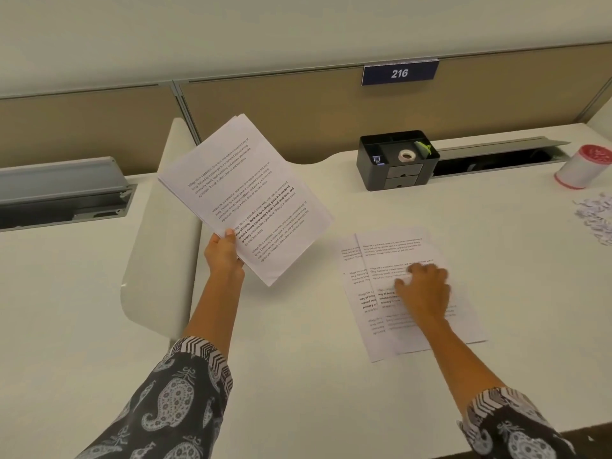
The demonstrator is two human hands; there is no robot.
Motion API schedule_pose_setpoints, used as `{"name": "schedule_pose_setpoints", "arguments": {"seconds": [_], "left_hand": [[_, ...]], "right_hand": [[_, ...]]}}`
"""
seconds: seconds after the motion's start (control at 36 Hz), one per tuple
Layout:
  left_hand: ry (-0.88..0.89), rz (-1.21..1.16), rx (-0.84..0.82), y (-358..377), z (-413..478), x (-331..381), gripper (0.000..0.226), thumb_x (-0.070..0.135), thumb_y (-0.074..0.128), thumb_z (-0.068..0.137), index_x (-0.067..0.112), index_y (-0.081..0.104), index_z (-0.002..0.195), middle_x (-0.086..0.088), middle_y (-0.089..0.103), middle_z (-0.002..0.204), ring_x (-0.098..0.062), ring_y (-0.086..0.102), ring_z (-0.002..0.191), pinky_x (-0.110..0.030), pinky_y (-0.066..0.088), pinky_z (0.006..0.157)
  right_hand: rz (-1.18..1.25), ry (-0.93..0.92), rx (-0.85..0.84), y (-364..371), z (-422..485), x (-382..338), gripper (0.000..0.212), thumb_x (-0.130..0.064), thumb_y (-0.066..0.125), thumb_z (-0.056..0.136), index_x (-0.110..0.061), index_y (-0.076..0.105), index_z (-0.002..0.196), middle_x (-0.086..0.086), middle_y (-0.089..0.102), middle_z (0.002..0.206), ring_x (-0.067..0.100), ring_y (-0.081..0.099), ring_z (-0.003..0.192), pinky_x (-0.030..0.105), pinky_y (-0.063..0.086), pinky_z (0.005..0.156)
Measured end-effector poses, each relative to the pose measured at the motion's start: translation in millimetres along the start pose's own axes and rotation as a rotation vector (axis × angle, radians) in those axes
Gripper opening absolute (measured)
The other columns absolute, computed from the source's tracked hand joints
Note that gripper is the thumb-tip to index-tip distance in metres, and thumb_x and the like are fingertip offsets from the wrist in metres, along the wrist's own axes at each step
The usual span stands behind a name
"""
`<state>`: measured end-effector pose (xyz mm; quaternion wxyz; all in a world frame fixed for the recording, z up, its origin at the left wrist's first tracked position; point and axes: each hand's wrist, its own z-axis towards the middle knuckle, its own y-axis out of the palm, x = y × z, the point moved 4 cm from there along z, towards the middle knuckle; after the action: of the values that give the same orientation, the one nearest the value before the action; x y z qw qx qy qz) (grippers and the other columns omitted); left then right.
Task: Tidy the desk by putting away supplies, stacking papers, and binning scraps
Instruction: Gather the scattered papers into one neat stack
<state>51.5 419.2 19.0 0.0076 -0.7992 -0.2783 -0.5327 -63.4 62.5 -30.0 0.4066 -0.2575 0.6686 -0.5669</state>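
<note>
A stack of printed sheets (245, 197) is gripped at its near corner by the left hand (222, 251), thumb on top, and held tilted above the desk (298, 359). Two overlapping sheets (410, 293) lie flat on the desk and are pressed by the right hand (425, 289), fingers loosely spread, nothing grasped. An organizer (395, 159) with a tape roll (406, 156) sits at the back. Scraps (596, 218) lie far right, near a red-rimmed cup (584, 165).
</note>
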Motion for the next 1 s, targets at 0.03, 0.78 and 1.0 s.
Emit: {"name": "schedule_pose_setpoints", "arguments": {"seconds": [0.03,0.78,1.0], "left_hand": [[0.002,0.002,-0.001,0,0,0,0.018,0.013,0.050,0.100,0.024,0.059,0.110,0.004,0.067,0.100,-0.016,0.065,0.091,-0.035,0.055,0.072],[0.017,0.021,0.021,8,-4,-4,0.017,0.013,0.051,0.099,0.021,0.058,0.113,0.003,0.066,0.100,-0.016,0.064,0.092,-0.039,0.053,0.081],[0.023,0.021,0.006,10,-13,-7,0.020,0.013,0.052,0.099,0.020,0.058,0.117,0.003,0.067,0.102,-0.016,0.065,0.092,-0.039,0.054,0.081]], "right_hand": [[-0.020,0.089,-0.016,-4,6,13,0.051,-0.040,0.065,0.082,-0.012,0.055,0.123,0.016,0.052,0.125,0.033,0.043,0.115,0.042,0.043,0.087],[0.698,0.239,-0.187,-48,43,77,0.020,-0.022,0.060,0.091,-0.013,0.064,0.108,0.008,0.066,0.099,0.028,0.061,0.089,0.033,0.044,0.076],[0.560,0.224,-0.275,-13,37,61,0.024,-0.017,0.061,0.089,-0.008,0.063,0.112,0.014,0.066,0.108,0.031,0.061,0.096,0.032,0.045,0.081]]}}
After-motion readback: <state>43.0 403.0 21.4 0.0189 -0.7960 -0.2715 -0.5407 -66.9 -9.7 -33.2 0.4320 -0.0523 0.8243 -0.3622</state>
